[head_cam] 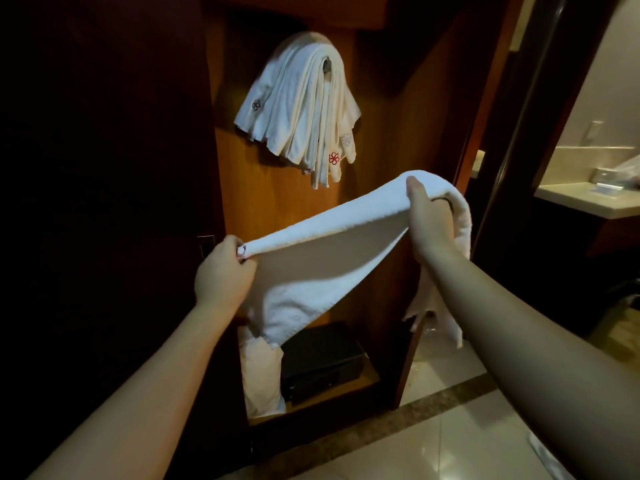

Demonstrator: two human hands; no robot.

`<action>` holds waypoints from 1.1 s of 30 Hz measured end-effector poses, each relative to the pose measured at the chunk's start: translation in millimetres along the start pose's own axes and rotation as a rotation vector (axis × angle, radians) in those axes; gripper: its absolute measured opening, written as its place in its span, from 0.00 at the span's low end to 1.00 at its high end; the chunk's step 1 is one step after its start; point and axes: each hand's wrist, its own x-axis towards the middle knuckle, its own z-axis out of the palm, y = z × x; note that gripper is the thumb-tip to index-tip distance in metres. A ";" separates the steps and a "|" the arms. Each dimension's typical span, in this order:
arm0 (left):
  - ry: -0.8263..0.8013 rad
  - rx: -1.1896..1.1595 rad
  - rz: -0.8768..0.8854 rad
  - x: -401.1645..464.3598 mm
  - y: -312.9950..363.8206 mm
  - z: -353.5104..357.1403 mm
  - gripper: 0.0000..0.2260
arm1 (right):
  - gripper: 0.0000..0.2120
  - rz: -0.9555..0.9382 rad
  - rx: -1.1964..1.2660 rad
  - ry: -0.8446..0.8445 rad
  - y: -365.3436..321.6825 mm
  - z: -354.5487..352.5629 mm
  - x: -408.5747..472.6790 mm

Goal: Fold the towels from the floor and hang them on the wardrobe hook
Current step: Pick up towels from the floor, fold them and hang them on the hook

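Both hands grip one white towel [311,258] stretched mid-fold, left hand [223,271] pinching its corner, right hand [427,220] the far end, below several towels [298,109] already hung on the wardrobe hook [327,65].

single head-worn view, wide-angle, looking forward and slightly down into an open wardrobe [381,98] at close range. both forearms enter from the bottom corners, left hand [223,268] and right hand [429,223] mid-frame, close to the lens. tiled floor [450,438] fills the bottom right, a bathroom counter [585,199] sits at the right edge. edges bow.
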 end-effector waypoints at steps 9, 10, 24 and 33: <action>0.149 -0.455 0.105 39.0 -12.5 -53.4 0.06 | 0.08 0.293 0.496 0.157 -13.8 -9.9 18.0; 0.131 -0.820 0.031 39.4 -16.9 -52.7 0.08 | 0.04 0.305 0.551 0.197 -15.7 -11.8 20.3; -0.290 -1.153 -0.220 1.9 -25.1 -40.4 0.12 | 0.16 0.371 0.704 0.088 33.3 -17.6 32.7; -0.362 -1.293 -0.308 -17.7 -45.1 -31.0 0.20 | 0.17 0.458 0.810 0.000 63.6 -20.8 33.0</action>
